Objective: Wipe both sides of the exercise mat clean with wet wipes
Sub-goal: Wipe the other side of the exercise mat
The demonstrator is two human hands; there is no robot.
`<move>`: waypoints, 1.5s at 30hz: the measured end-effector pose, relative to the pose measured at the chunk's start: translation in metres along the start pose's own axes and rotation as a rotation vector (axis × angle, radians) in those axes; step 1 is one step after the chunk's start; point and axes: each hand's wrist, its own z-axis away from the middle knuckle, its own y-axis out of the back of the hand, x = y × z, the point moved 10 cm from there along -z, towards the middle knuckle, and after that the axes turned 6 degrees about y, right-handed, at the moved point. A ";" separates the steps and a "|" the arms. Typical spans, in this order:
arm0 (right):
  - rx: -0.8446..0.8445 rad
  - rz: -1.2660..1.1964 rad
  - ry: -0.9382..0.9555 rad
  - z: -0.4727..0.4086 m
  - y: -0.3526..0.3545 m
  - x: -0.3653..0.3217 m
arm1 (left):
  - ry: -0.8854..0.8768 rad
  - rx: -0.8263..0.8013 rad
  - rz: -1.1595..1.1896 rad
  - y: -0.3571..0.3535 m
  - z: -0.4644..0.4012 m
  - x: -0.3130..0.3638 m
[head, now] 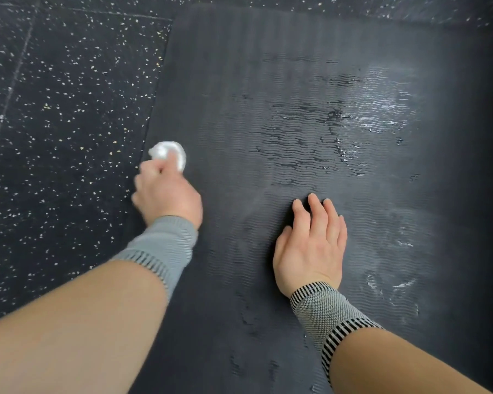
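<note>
Here we kneel over one dark exercise mat [310, 81], ribbed in fine wavy lines, spread flat on a black rubber floor [54, 95] flecked with white. Our left hand [167, 193] has its fingers curled round a single balled white wet wipe [168, 155] and holds it right at the mat's left edge, where mat and floor meet; the hand is slightly blurred. Our right hand [310, 245] lies palm down on the mat's middle, fingers straight and close together, holding nothing.

The mat's left edge runs from the lower middle of the view up and slightly rightward to a rounded far-left corner, and its far edge lies near the top of the view. The right edge fades into shadow and we cannot tell exactly where it ends. Left of the mat the floor stretches wide, crossed by a few thin seams between tiles. Ahead of both hands the mat surface runs open to its far edge.

Wet streaks glisten in patches across the mat's centre and right side, ahead of and beside the right hand.

We count one mat, one wipe, two hands, and two knitted grey wrist bands, one on the left wrist [162, 245] and one with black stripes on the right wrist [325, 311].
</note>
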 end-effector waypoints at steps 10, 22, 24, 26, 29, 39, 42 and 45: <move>0.012 0.004 0.001 0.000 0.000 0.001 | -0.548 -0.155 0.119 -0.015 0.108 0.091; -0.013 0.018 -0.011 -0.001 -0.002 0.001 | -0.671 -0.154 0.035 -0.022 0.111 0.088; -0.016 0.018 -0.009 -0.001 -0.002 0.001 | -0.667 -0.161 0.013 -0.024 0.111 0.088; -0.014 0.022 -0.006 -0.002 -0.002 0.001 | -0.660 -0.169 -0.003 -0.026 0.111 0.089; 0.007 0.014 -0.002 -0.001 -0.001 0.000 | -0.657 -0.161 -0.001 -0.025 0.111 0.088; 0.016 -0.023 0.025 -0.001 0.000 0.000 | -0.667 -0.115 -0.002 -0.021 0.113 0.091; 0.010 -0.015 0.021 -0.001 -0.001 0.000 | -0.669 -0.118 0.003 -0.020 0.112 0.091; 0.016 -0.018 0.017 0.000 0.000 0.001 | -0.677 -0.123 -0.003 -0.020 0.114 0.092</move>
